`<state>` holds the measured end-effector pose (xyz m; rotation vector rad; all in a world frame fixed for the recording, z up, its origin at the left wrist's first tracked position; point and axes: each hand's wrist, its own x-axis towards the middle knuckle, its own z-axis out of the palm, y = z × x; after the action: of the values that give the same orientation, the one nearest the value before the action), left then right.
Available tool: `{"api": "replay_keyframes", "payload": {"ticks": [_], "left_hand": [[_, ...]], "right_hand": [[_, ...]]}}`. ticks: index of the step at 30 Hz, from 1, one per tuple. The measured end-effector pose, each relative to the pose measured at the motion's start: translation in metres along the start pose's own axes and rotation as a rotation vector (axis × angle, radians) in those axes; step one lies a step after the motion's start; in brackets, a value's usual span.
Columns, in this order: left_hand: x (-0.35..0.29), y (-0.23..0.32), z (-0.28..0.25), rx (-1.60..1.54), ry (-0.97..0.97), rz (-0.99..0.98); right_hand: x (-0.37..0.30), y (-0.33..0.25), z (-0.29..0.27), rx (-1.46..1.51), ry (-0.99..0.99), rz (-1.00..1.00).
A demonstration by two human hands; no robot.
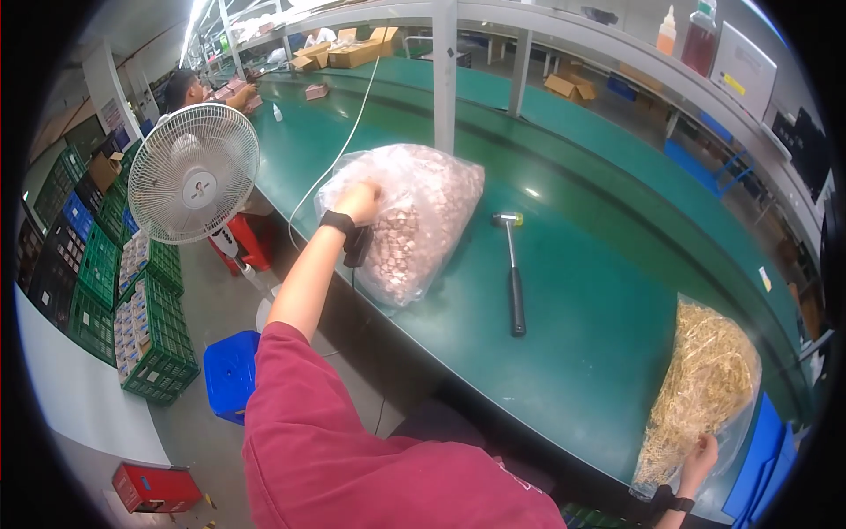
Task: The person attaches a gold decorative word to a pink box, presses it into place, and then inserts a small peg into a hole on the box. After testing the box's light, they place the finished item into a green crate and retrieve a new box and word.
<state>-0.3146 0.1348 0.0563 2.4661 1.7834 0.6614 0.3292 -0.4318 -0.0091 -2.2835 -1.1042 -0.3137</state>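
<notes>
My left hand (359,203) grips the left side of a clear plastic bag full of small pinkish-brown parts (414,220), which lies on the green workbench (573,326). My right hand (701,458) holds the lower corner of a second clear bag stuffed with thin straw-yellow pieces (705,388) at the bench's near right edge. Between the two bags a hammer with a black handle and a metal head (514,273) lies flat on the bench. Both wrists wear black bands.
A white standing fan (194,185) is at my left beside a red stool. A blue stool (231,375) and stacked green crates (150,326) are on the floor. Another person (189,88) works farther down. A grey post (445,79) rises behind the bag; bottles stand on the overhead shelf.
</notes>
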Motion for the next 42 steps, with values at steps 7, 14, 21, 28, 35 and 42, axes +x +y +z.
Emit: {"api": "replay_keyframes", "payload": {"ticks": [7, 14, 21, 28, 35, 42], "left_hand": [[-0.019, 0.023, -0.014, -0.238, 0.304, -0.061], [-0.059, 0.12, -0.06, -0.911, 0.394, 0.019], [-0.038, 0.245, 0.005, -1.667, -0.415, 0.145], [-0.036, 0.318, 0.153, -1.816, -0.746, -0.171], [-0.057, 0.364, 0.179, -1.655, -1.09, 0.01], [-0.049, 0.314, 0.177, -1.966, -1.005, -0.31]], "right_hand": [[-0.005, -0.004, 0.006, -0.127, 0.002, -0.123], [-0.011, 0.0, -0.01, -0.063, -0.023, -0.057], [-0.016, 0.011, 0.005, 0.027, -0.021, 0.082], [0.011, -0.067, 0.005, -0.106, 0.179, 0.002], [-0.022, -0.046, -0.019, -0.246, 0.145, 0.187], [0.031, -0.165, -0.016, 0.127, 0.641, 0.073]]}}
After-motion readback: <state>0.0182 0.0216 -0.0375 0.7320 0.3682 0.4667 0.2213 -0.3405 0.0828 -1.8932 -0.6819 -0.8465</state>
